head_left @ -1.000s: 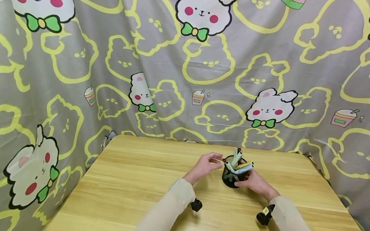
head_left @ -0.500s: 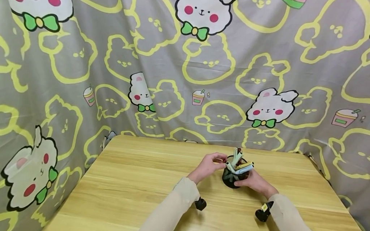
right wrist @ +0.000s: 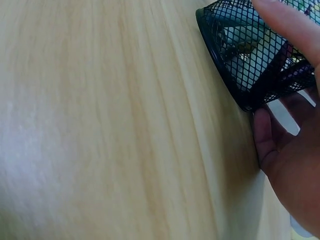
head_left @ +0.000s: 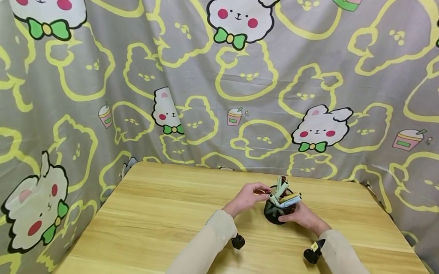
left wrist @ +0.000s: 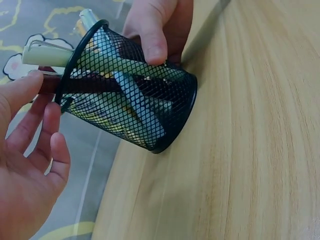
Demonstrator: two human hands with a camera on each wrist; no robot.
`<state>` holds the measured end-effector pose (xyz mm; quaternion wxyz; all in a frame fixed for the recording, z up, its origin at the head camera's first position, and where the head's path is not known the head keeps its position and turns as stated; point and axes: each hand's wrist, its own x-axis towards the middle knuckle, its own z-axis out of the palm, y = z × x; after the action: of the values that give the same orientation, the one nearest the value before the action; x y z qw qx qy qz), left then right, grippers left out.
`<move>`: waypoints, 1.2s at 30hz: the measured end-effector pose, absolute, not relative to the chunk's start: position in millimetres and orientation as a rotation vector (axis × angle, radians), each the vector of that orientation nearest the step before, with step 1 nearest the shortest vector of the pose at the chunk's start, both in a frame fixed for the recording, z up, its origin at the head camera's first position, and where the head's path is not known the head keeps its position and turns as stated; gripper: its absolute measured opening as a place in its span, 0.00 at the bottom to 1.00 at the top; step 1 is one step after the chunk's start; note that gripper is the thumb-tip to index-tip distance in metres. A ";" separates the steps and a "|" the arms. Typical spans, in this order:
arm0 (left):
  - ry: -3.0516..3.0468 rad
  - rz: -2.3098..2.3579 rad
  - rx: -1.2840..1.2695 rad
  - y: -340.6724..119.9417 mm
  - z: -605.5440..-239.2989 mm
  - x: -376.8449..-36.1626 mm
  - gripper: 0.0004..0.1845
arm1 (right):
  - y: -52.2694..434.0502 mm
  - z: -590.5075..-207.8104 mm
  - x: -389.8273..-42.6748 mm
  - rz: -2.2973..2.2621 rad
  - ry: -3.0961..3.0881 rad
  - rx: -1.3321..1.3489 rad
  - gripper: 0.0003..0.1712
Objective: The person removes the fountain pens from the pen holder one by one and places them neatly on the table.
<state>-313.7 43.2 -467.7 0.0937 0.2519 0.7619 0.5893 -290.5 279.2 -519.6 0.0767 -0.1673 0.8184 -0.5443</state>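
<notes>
A black mesh pen holder (head_left: 272, 215) stands on the wooden table, filled with several pens. My right hand (head_left: 303, 216) grips its right side, the thumb across the mesh in the left wrist view. At the rim's left side, my left hand (head_left: 246, 199) pinches the top of a dark red pen (left wrist: 49, 82) between thumb and forefinger, its other fingers loosely bent. The pen's lower part shows through the mesh, inside the holder. Beside it a light green pen (left wrist: 47, 55) with a clip sticks out. Yellow (head_left: 290, 197) and light blue pens lean toward the right hand.
The wooden table (head_left: 151, 217) reaches back to a grey curtain (head_left: 200, 79) printed with cartoon animals, which also hangs at both sides. Black wrist cameras, the left one (head_left: 238, 241) and the right one (head_left: 312, 252), hang under the cream sleeves.
My left hand has moved a little to the right, closer to the holder's rim, with the dark red pen. The right hand and the holder have stayed almost still.
</notes>
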 end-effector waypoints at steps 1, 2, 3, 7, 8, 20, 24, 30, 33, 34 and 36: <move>2.252 1.762 0.749 43.1 -467.8 -313.9 0.13 | 279.7 -519.7 -290.7 -1.631 2.453 -0.501 0.45; 2.238 1.781 0.747 42.9 -467.9 -314.1 0.13 | 280.4 -519.9 -290.8 -1.626 2.456 -0.502 0.46; 2.227 1.801 0.745 42.7 -468.1 -314.5 0.13 | 280.8 -519.9 -290.8 -1.622 2.457 -0.514 0.46; 2.184 1.881 0.732 41.1 -468.7 -316.1 0.13 | 280.8 -519.5 -290.7 -1.620 2.457 -0.498 0.46; 2.174 1.896 0.731 40.5 -468.7 -316.6 0.13 | 280.6 -519.6 -290.6 -1.623 2.454 -0.489 0.46; 2.035 2.152 0.665 28.2 -454.8 -319.8 0.14 | 280.8 -522.0 -290.0 -1.646 2.436 -0.466 0.42; 2.019 2.225 0.636 22.8 -447.1 -318.5 0.14 | 281.5 -522.2 -289.7 -1.623 2.437 -0.434 0.40; 2.020 2.343 0.589 9.9 -420.1 -309.1 0.14 | 282.2 -522.8 -290.6 -1.616 2.436 -0.424 0.42; 2.031 2.391 0.572 3.3 -413.3 -309.7 0.15 | 281.9 -522.3 -290.1 -1.607 2.442 -0.417 0.43; 2.032 2.402 0.563 1.0 -411.8 -310.6 0.15 | 282.0 -522.0 -289.8 -1.593 2.454 -0.424 0.43; 2.039 2.424 0.553 -3.6 -409.4 -312.0 0.15 | 281.9 -521.1 -289.2 -1.583 2.469 -0.440 0.44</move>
<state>-312.0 -3.6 -409.4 -0.0371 0.1719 0.6338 0.7533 -289.2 281.9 -521.1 0.0880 -0.1479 0.8292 -0.5317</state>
